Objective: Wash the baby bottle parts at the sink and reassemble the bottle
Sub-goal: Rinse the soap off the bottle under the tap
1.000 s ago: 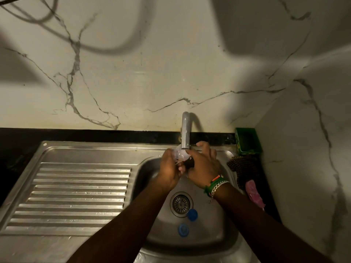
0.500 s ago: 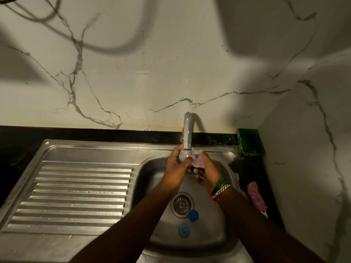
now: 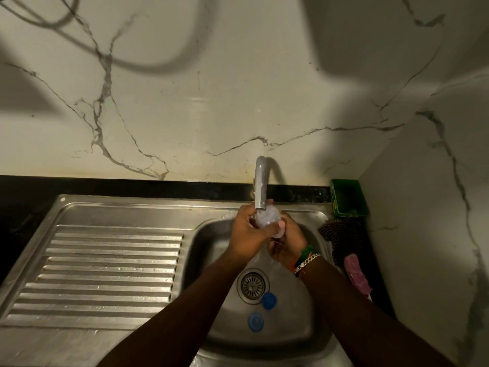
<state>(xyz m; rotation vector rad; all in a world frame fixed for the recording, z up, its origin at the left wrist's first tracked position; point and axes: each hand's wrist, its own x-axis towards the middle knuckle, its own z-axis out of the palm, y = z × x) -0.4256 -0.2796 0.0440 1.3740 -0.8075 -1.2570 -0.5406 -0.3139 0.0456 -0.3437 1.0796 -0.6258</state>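
Note:
A clear baby bottle (image 3: 267, 217) sits right under the tap spout (image 3: 260, 186), with water running over it into the steel sink basin (image 3: 211, 250). My left hand (image 3: 250, 233) grips the bottle from the left, thumb across its front. My right hand (image 3: 287, 242), with bracelets at the wrist, holds it from below and to the right. Two blue bottle parts lie on the basin floor: one (image 3: 269, 300) beside the drain (image 3: 252, 285), the other (image 3: 255, 322) nearer to me.
A ribbed steel draining board (image 3: 105, 274) lies left of the basin. At the right corner stand a green box (image 3: 348, 198), a dark scrubber (image 3: 337, 234) and a pink brush (image 3: 356, 276). Marble walls close the back and right.
Both hands have turned the bottle under the spout. My right hand has dropped from on top of it to below it, and my left thumb now lies across the front.

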